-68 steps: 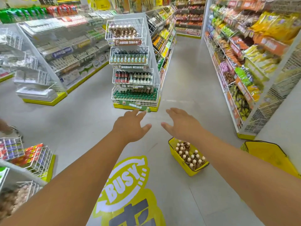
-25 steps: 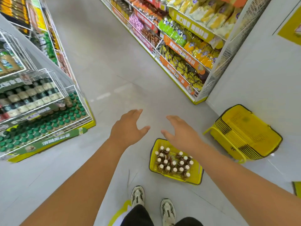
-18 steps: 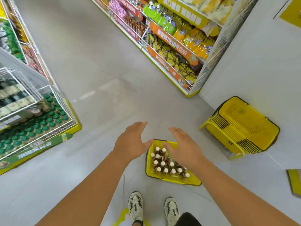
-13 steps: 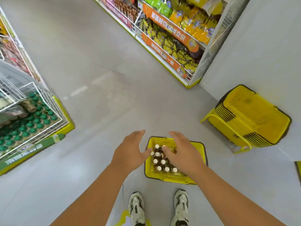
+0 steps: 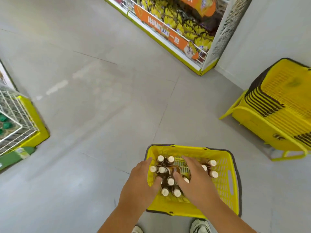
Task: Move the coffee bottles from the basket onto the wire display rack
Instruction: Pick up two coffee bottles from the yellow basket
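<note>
Down on the floor, white-capped coffee bottles are held upright in the yellow basket. Over them the left hand and right hand are spread wide, gripping nothing. Green-capped bottles are kept in the wire display rack well apart at left.

Below my hands, brown coffee bottles with cream caps fill a yellow lattice basket; grey floor, stacked yellow-and-brown baskets far right, white wire rack left.

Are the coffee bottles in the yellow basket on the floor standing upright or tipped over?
Upright, those in view: the coffee bottles show their pale caps straight up inside the basket. Some are hidden beneath the left hand and right hand.
</note>
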`<state>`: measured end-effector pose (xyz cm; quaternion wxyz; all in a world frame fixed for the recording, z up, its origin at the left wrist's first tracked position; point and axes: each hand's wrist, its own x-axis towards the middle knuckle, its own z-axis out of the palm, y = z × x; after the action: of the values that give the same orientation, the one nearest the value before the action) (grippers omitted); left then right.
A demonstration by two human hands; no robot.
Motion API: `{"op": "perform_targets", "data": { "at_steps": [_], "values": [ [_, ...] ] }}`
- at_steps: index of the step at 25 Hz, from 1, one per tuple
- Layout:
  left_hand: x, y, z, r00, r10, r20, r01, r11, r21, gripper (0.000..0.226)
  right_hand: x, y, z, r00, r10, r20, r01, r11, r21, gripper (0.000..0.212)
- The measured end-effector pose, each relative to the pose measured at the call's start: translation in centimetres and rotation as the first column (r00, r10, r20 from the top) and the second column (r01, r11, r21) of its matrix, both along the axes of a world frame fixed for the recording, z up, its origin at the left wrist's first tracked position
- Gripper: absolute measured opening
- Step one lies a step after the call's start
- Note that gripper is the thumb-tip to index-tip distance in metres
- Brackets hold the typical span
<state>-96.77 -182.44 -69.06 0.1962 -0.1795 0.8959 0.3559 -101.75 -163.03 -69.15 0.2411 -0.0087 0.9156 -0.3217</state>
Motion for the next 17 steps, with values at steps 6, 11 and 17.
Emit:
{"op": "perform_targets", "data": {
  "at_steps": [6, 11, 17],
  "values": [
    [-0.2, 2.0, -10.6, 0.999, 0.019, 0.039, -0.020, 0.999, 0.035, 0.069, -0.4, 0.5, -10.7, 0.999, -0.012, 0.031, 0.013, 1.000, -0.020, 0.068],
    [-1.9, 3.1, -15.6, 0.998, 0.065, -0.007, -0.064, 0.996, 0.058, 0.064, -1.2, 0.9, -16.7, 0.998, -0.015, 0.060, 0.016, 1.000, -0.018, 0.068],
    [-3.9, 4.0, -21.5, 0.997, 0.074, 0.018, -0.075, 0.995, 0.062, 0.065, -2.3, -0.1, -22.9, 0.998, -0.024, 0.066, 0.025, 0.999, -0.022, 0.070]
  ]
}}
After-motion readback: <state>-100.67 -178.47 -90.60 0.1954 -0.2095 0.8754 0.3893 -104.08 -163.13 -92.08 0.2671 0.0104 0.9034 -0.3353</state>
